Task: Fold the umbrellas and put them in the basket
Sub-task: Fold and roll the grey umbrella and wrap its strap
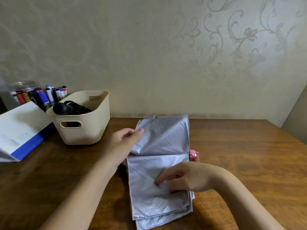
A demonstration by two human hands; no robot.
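A silver-grey umbrella [162, 165] lies collapsed on the wooden table, its canopy panels spread flat; a pink patterned part [194, 155] shows at its right edge. My left hand [126, 141] pinches the left edge of the upper panel between thumb and fingers. My right hand [181, 177] rests on the lower panel, its index finger pressing the fabric down. A cream plastic basket [83, 130] stands at the left rear of the table. Inside the basket lies a folded black umbrella [69, 108] with its handle up.
A blue-and-white folder [21, 131] lies left of the basket. Behind it stands a clear jar of markers [25, 93] and several loose markers [53, 95]. The table meets a patterned wall at the back. Bare wood extends right of the umbrella.
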